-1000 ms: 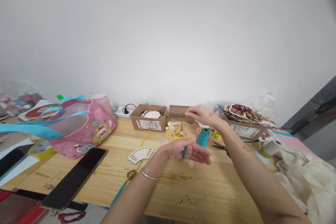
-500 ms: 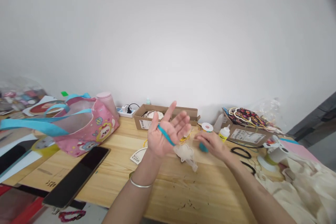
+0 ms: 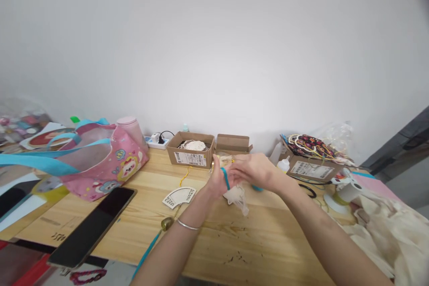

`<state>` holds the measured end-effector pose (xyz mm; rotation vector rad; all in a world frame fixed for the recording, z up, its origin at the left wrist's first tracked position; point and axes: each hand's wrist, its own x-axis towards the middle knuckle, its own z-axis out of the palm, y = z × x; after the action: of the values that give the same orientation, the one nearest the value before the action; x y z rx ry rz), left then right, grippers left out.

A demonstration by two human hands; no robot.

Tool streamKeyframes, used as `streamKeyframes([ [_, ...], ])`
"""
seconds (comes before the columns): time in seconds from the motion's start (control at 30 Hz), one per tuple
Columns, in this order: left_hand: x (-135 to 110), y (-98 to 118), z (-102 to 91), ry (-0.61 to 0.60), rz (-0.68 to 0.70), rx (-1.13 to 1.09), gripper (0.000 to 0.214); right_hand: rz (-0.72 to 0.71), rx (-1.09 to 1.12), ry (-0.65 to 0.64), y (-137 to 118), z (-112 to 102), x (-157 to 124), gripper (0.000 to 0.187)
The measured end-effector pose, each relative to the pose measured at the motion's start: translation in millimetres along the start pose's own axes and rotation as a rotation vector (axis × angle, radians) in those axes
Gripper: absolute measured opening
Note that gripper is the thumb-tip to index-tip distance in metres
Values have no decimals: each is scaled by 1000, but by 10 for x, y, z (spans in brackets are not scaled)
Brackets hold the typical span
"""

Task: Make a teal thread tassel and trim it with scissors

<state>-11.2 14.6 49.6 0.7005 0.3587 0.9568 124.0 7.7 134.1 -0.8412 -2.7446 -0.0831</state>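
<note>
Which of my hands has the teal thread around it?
Your left hand, the one with the silver bangle at its wrist. Teal thread bands it; none shows around your right hand.

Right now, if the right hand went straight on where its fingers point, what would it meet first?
Most likely the left hand, with blue thread around it; the right hand overlaps it in view, so whether they touch is unclear.

2 bare forearms (image 3: 317, 228), 1 thin, smooth silver-coloured bangle (image 3: 187, 225) around the left one, bare fingers (image 3: 241, 165)
</note>
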Motion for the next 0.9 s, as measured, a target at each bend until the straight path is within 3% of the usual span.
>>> streamKeyframes([
  [0.13, -134, -40, 84, -351, -229, 204, 107, -24, 50, -53, 156, 81, 203, 22],
  [0.27, -257, 65, 223, -490, -211, 204, 106, 63, 242, -17, 300, 229, 216, 22],
  [0.47, -311, 85, 309, -516, -188, 186, 94, 171, 508, 31, 359, 302, 38, 30],
  [0.73, -268, -117, 223, -529, -229, 125, 94, 189, 554, 126, 377, 242, -79, 30],
  [0.83, -301, -135, 202, -502, -168, 380, 89, 169, 541, 122, 335, 188, -130, 30],
  [0.9, -331, -128, 206, -363, -82, 724, 72, 115, 543, 74, 262, 150, -176, 27],
])
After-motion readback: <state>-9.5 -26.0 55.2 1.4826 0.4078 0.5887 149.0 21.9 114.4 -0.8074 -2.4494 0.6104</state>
